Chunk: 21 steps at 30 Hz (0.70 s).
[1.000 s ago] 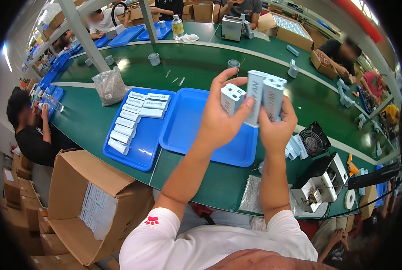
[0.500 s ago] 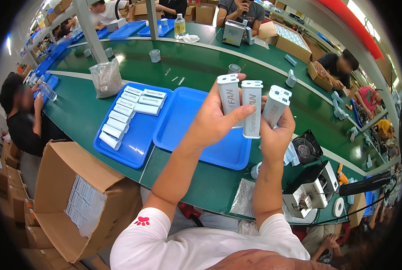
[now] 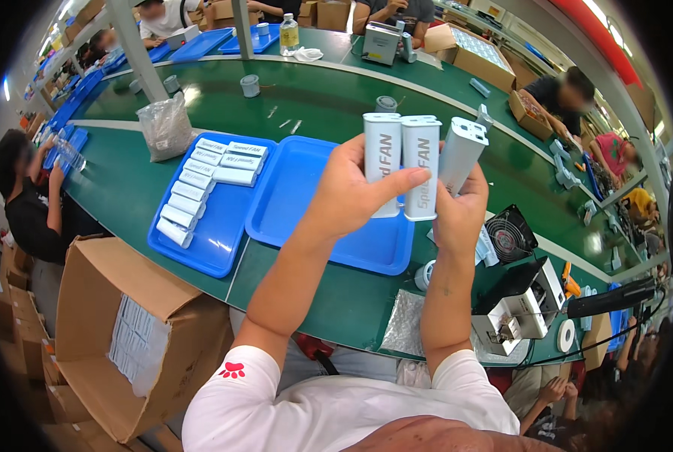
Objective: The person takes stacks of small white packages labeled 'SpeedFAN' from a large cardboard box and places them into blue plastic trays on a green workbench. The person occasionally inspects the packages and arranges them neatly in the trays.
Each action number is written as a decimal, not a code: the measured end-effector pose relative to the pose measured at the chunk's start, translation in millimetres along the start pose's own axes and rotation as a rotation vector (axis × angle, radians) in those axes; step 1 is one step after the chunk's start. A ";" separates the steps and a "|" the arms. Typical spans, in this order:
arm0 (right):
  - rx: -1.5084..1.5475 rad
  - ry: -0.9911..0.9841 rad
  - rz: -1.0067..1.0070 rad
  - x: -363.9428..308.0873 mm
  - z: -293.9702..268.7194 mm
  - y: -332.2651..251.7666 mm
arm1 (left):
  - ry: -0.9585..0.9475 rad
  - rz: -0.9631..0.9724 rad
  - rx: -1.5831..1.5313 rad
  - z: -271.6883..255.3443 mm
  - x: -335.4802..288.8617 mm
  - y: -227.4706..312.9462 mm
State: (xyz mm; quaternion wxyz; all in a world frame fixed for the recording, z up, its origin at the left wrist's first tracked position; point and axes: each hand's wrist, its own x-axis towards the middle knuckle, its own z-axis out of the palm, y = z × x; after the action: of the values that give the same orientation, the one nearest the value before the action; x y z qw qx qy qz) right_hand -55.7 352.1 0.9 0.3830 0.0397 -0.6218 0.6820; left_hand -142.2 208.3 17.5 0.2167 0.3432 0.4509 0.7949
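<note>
On the green table, a blue tray carries rows of pale casings; a clear bag stands beyond. A second blue tray lies just beside it, partly screened by the left forearm. A black fan sits to the right. Raised over the table, the left hand, partly closed, grips the left casing, thumb reaching the middle casing; the right hand, fingers curled, holds the tilted right casing.
</note>
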 end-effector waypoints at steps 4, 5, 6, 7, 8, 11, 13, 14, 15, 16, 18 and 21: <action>0.096 0.079 -0.014 5.1 3.9 4.9 | 0.070 0.019 0.005 1.6 1.4 -1.1; 0.158 0.042 -0.022 5.6 -3.1 6.0 | 0.071 0.035 0.004 2.4 1.7 -1.2; 0.222 0.000 -0.029 6.4 -10.3 6.5 | 0.076 0.053 0.005 2.7 1.0 -0.3; 0.286 -0.043 -0.036 7.2 -14.4 5.2 | 0.083 0.071 0.006 2.3 1.1 0.6; 0.186 -0.001 -0.037 7.3 -13.9 3.0 | 0.070 0.082 0.001 0.4 1.9 0.9; 0.052 0.012 0.009 8.3 -11.3 -8.0 | 0.095 0.115 0.067 -2.7 4.4 -3.5; 0.083 -0.018 0.016 7.7 -11.6 -9.0 | 0.114 0.104 0.028 -0.6 4.9 -3.7; 0.062 -0.032 0.015 7.5 -11.8 -8.6 | 0.125 0.099 0.009 0.7 5.0 -4.2; 0.046 -0.050 0.015 7.6 -10.2 -7.9 | 0.133 0.100 0.012 0.2 4.5 -3.9; 0.046 -0.037 0.016 7.5 -8.9 -7.8 | 0.142 0.100 0.015 -0.2 4.0 -4.1; 0.051 -0.015 0.023 6.1 -5.7 -6.6 | 0.160 0.105 0.017 -0.3 3.0 -4.9; 0.069 0.044 -0.007 2.9 1.8 3.1 | 0.190 0.125 0.000 2.6 3.5 -7.0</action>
State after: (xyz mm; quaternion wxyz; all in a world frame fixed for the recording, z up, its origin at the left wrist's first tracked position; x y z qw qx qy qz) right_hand -60.3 352.1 0.3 0.3974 0.0403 -0.5890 0.7025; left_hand -142.4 215.5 13.7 0.1230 0.2937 0.4470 0.8360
